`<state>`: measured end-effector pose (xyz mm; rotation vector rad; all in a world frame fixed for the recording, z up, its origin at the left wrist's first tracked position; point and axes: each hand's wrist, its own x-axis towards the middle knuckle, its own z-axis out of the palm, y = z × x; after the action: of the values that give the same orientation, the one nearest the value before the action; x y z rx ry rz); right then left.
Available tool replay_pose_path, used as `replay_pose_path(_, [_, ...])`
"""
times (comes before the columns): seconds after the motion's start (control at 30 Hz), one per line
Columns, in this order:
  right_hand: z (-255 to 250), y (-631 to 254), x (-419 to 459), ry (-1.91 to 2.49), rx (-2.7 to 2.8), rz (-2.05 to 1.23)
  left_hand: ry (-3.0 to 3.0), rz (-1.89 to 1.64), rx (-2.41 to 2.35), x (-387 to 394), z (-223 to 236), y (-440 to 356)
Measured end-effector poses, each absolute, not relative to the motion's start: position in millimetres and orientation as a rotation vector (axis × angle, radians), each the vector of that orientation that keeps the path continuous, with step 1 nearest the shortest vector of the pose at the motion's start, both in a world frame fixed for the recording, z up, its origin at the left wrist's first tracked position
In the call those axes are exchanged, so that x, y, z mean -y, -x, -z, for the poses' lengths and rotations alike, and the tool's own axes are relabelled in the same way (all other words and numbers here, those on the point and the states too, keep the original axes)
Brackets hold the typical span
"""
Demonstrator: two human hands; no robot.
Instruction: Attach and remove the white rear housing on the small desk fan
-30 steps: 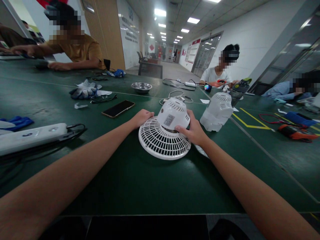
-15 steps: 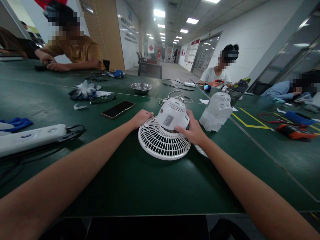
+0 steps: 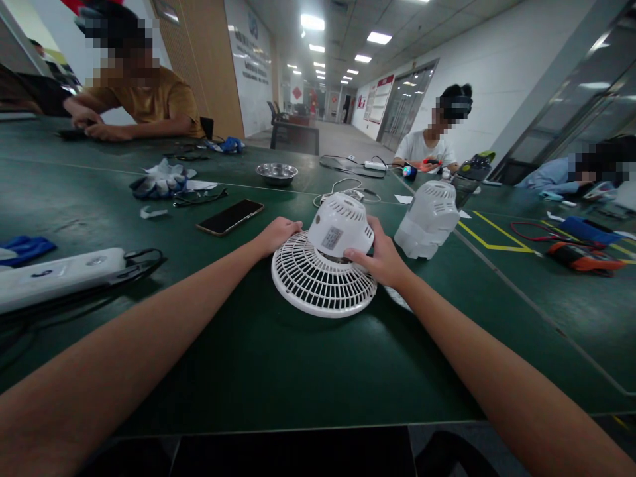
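Observation:
A round white fan grille (image 3: 325, 291) lies face down at the table's middle, with a white vented motor housing (image 3: 334, 228) on top of it. The housing bears a grey label and leans a little; a narrow gap shows beneath its near edge. My right hand (image 3: 381, 255) is closed on the housing's right side, thumb in front at its lower rim. At the far left of the grille, my left hand (image 3: 281, 235) is closed on the rim, its fingertips partly hidden. Behind my right wrist, a pale flat piece (image 3: 397, 298) shows in part.
A white plastic base part (image 3: 428, 222) stands at right, by a dark bottle (image 3: 472, 175). Leftward lie a phone (image 3: 230, 217), gloves (image 3: 161, 180) and a white power strip (image 3: 64, 278). Beyond are a metal bowl (image 3: 277, 173) and a white cable (image 3: 342, 189). Several people sit around the table.
The whole view has shifted slightly, so things appear a little further left. Both hands keep the same holds on the housing and the grille.

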<state>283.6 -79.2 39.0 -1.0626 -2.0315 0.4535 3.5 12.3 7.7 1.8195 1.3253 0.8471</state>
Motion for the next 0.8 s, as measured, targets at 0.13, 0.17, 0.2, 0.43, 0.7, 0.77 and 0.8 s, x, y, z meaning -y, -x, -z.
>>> replay_pose_path(0.13, [-39.1, -283.5, 78.6, 1.072, 2.025, -0.464, -1.822, -0.851, -1.328, -13.4, -6.5, -3.5])
replay_pose_path(0.17, [-39.4, -283.5, 78.7, 1.075, 2.027, -0.469, -1.828, -0.849, -1.331, -13.6, -6.2, -3.3])
replay_pose_path(0.2, [-39.6, -283.4, 78.9, 1.077, 2.027, -0.472, -1.831, -0.847, -1.332, -13.7, -5.9, -3.0])
replay_pose_path(0.43, [-39.9, -283.3, 79.8, 1.065, 2.027, -0.457, -1.864, -0.850, -1.335, -14.0, -5.1, -2.4])
replay_pose_path(0.7, [-39.9, -283.0, 80.0, 1.073, 2.026, -0.476, -1.851, -0.832, -1.350, -14.1, -4.9, -2.5])
replay_pose_path(0.77, [-39.8, -282.8, 80.2, 1.068, 2.024, -0.473, -1.855, -0.831, -1.354, -13.9, -4.9, -2.4])
replay_pose_path(0.8, [-39.6, -282.8, 80.3, 1.069, 2.025, -0.473, -1.852, -0.831, -1.359, -13.7, -4.9, -2.4])
